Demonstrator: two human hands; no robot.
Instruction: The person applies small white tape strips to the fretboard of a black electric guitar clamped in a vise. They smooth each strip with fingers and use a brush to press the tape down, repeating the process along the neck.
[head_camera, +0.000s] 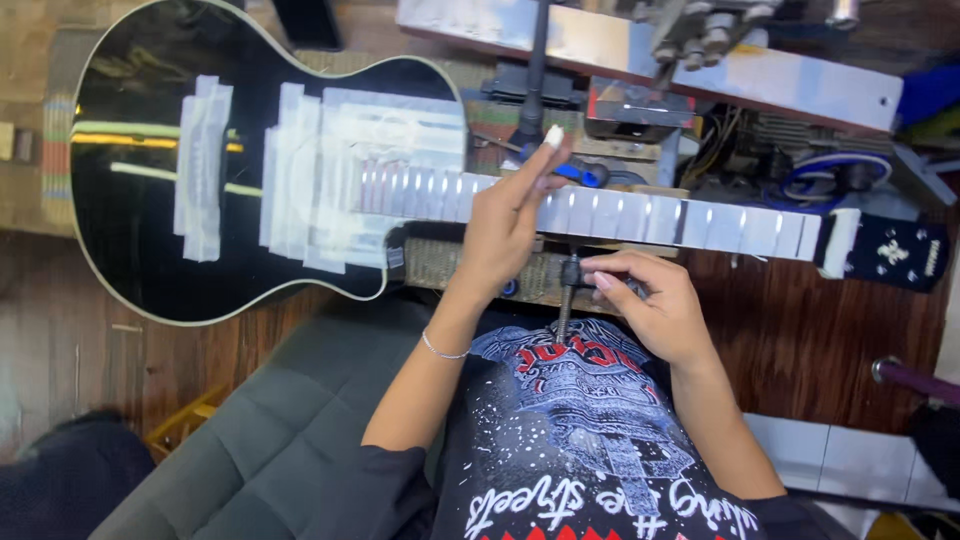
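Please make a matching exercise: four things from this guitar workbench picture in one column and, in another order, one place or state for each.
1. guitar body
2. left hand
3. right hand
4. headstock

a. far right end of the neck
b. resting on the taped fretboard
c. black and glossy, with white tape strips
d. pinching a threaded metal rod below the neck

Pairs: 1-c, 2-b, 3-d, 4-a

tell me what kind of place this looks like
Probably a guitar repair workshop. A black electric guitar lies across a cluttered wooden workbench, its body and neck masked with tape, while the left hand steadies the neck and the right hand grips a clamp screw.
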